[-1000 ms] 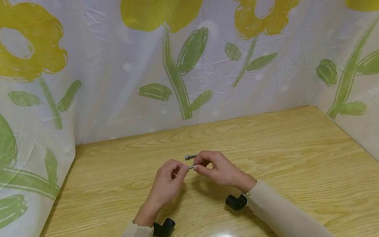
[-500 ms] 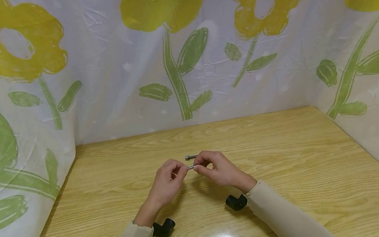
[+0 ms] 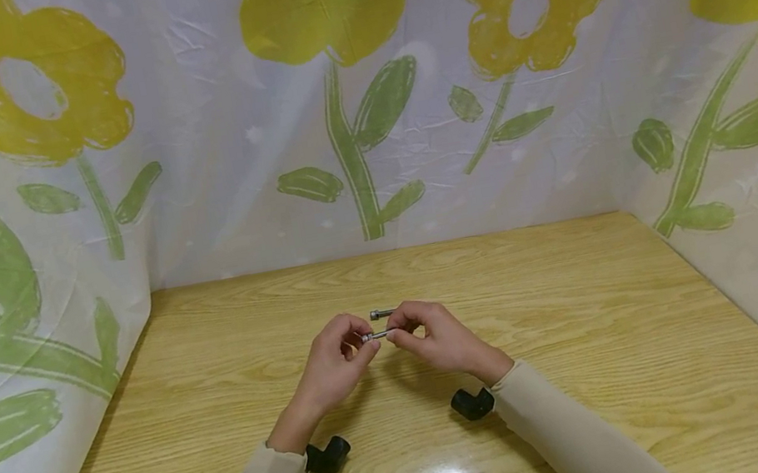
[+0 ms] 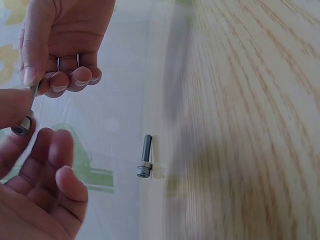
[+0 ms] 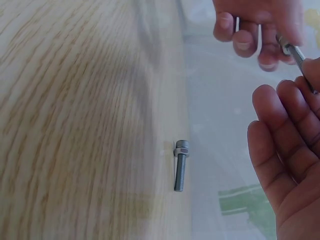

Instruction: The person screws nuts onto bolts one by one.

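Between the two hands, above the table, is a silver socket-head bolt [image 3: 379, 335] with a nut [image 5: 286, 48] up near its head. My right hand [image 3: 439, 340] pinches the threaded shank between thumb and forefinger, other fingers loosely bent. At the head end, my left hand [image 3: 336, 362] has its thumb and forefinger around the bolt head [image 4: 21, 126], which shows between them. The left fingertips look blurred in the right wrist view. A second bolt [image 5: 180, 167], also with a nut [image 5: 181, 151] near its head, lies on the table just beyond the hands.
The wood-grain table [image 3: 547, 283] is bordered at the back and sides by a white cloth [image 3: 216, 130] printed with yellow flowers. Black angled wrist pieces [image 3: 329, 455] stick out inward from both sleeves, low over the table.
My left thumb and forefinger have spread a little, and the bolt head they covered now shows. My right hand and the bolt on the table stay put.
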The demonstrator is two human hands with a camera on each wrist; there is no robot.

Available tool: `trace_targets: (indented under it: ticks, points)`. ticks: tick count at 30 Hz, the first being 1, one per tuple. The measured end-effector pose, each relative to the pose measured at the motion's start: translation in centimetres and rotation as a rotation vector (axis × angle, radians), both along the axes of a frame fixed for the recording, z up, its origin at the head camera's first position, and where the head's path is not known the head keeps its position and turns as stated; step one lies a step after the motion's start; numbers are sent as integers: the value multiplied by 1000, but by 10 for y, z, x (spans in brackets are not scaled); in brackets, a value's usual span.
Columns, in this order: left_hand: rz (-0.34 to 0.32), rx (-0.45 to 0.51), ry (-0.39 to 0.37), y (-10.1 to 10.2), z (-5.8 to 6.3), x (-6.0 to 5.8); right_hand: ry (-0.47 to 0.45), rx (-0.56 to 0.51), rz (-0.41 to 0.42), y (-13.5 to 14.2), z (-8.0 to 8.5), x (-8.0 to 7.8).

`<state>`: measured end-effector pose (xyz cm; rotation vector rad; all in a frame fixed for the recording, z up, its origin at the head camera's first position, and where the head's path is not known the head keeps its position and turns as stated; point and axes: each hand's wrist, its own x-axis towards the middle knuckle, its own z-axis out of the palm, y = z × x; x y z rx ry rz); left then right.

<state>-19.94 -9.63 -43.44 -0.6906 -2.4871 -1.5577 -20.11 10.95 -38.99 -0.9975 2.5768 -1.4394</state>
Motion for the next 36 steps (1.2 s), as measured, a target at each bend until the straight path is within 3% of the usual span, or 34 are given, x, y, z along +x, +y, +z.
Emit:
trace_targets:
  ticks: [12,16,21,36]
  points:
    - [4,-19,-55,-4,4,-5,-18,-1,-5,-3,-1,-7]
    - [-8,20,-64,-5,6,-7,-30,-3,-31,-2,-15,-17]
    - [-2,31,-18,-7,9,-9,-41,-29,-36,0,-29,-28]
    - [28,-19,73,-3,2,-4,-12,-15,4,5,-35,-26]
